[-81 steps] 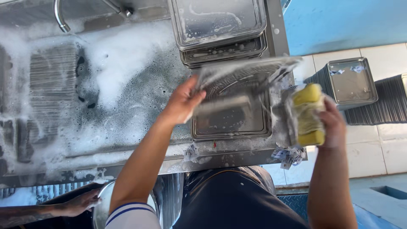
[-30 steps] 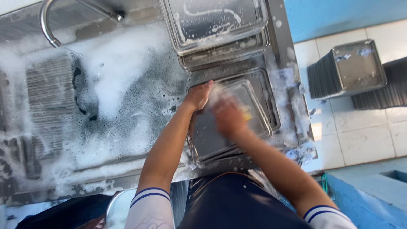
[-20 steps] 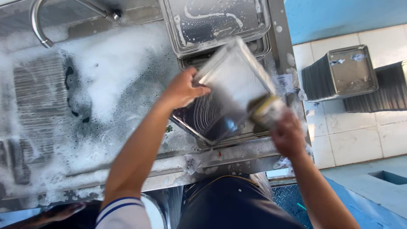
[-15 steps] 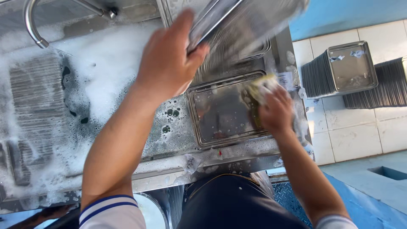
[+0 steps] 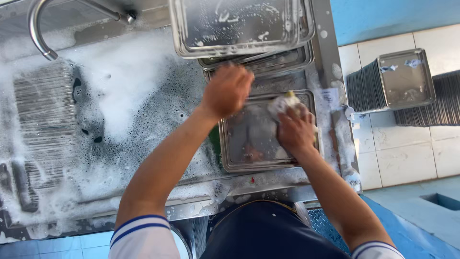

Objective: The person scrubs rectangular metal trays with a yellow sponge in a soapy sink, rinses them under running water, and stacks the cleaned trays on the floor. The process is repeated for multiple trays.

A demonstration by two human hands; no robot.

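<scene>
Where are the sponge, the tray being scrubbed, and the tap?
sponge [image 5: 282, 102], head view, on its soapy top above the right hand [image 5: 296, 132].
tray [image 5: 249, 139], head view, on its bare bottom.
tap [image 5: 37, 33], head view, on the spout's bend.

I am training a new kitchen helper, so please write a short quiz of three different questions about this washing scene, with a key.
1. True or false: the right hand presses a sponge onto a metal tray.
2. Where is the left hand?
A. on the tap
B. at the far edge of the tray being scrubbed
C. on the tray stacks on the floor
3. Fill in: the sink to the left of the tray is covered with ____.

Key: 1 true; 2 B; 3 foam
</scene>
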